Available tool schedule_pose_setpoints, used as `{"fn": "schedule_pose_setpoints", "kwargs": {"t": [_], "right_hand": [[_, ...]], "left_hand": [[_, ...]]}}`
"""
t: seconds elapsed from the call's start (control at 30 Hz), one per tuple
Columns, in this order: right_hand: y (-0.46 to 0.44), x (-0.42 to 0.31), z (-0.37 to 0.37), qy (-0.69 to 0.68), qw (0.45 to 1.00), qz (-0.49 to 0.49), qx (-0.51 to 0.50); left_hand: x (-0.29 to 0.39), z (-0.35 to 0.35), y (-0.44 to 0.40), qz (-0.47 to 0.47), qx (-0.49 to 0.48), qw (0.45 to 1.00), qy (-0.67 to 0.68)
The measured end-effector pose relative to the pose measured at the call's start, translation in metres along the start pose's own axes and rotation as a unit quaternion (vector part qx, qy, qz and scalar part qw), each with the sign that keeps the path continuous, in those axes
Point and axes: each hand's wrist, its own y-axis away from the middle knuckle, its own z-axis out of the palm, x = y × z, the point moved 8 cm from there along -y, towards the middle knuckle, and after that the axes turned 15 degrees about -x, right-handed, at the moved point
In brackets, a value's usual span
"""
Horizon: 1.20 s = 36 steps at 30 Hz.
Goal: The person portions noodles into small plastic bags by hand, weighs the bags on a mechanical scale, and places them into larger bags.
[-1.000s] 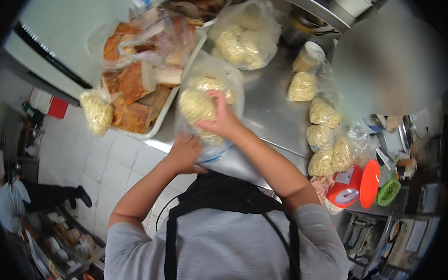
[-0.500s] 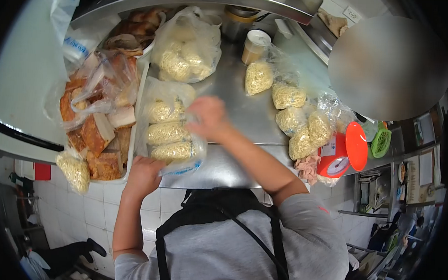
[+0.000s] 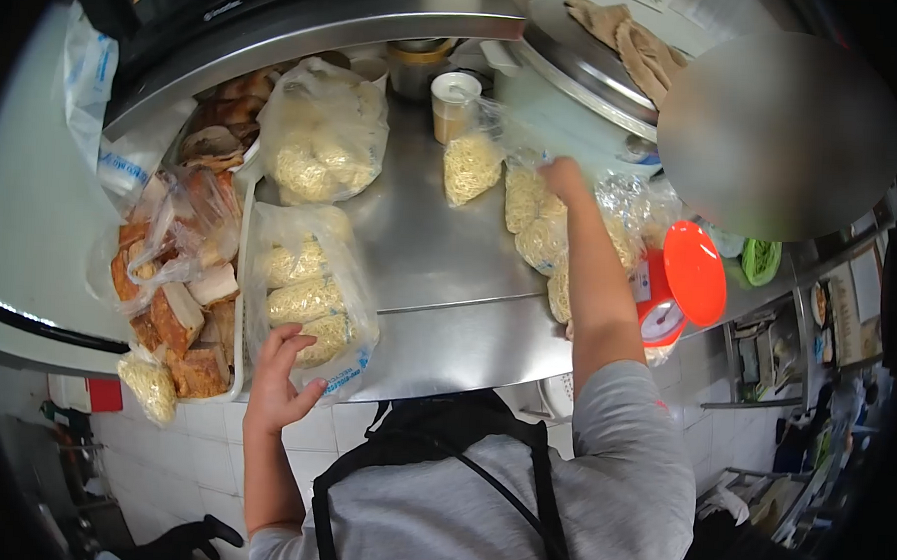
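My left hand (image 3: 282, 381) is open, fingers apart, at the near end of a large clear plastic bag (image 3: 357, 306). Several portions of pale noodles (image 3: 305, 302) lie in a row inside that bag. Over on the right, my right hand (image 3: 563, 178) reaches into a group of small knotted noodle bags. Its fingers are closed at the top of one noodle bag (image 3: 522, 198); the forearm covers part of the group. Another small noodle bag (image 3: 471, 168) stands just left of it, in front of a white-lidded container (image 3: 455, 105).
A tray (image 3: 241, 301) of cooked meat chunks (image 3: 174, 313) is at the left, with a noodle bag (image 3: 148, 382) at its corner. A fuller plastic bag (image 3: 325, 134) sits behind. To the right are a red scale (image 3: 661, 299) and a large lidded pot (image 3: 576, 115); a person is beyond.
My right hand has gone from the large bag to the small noodle bags on the right. My left hand has let go of the bag's edge and spread its fingers. The view has shifted.
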Motion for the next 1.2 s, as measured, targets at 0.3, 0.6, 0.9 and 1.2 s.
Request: {"fn": "schedule_pose_setpoints", "kwargs": {"t": [0.3, 0.6, 0.9, 1.2], "right_hand": [[0.156, -0.031, -0.184, -0.449, 0.882, -0.123, 0.072], [0.254, 0.053, -0.229, -0.391, 0.898, -0.041, 0.2], [0.289, 0.118, -0.217, -0.37, 0.896, 0.022, 0.243], [0.289, 0.142, -0.229, -0.176, 0.935, 0.046, 0.304]], "left_hand": [[0.034, -0.003, -0.029, 0.057, 0.026, 0.998, -0.029], [0.062, 0.043, -0.08, 0.14, -0.055, 0.989, -0.004], [0.094, 0.073, -0.104, 0.175, -0.121, 0.976, -0.038], [0.12, 0.093, -0.109, 0.184, -0.158, 0.969, -0.049]]}}
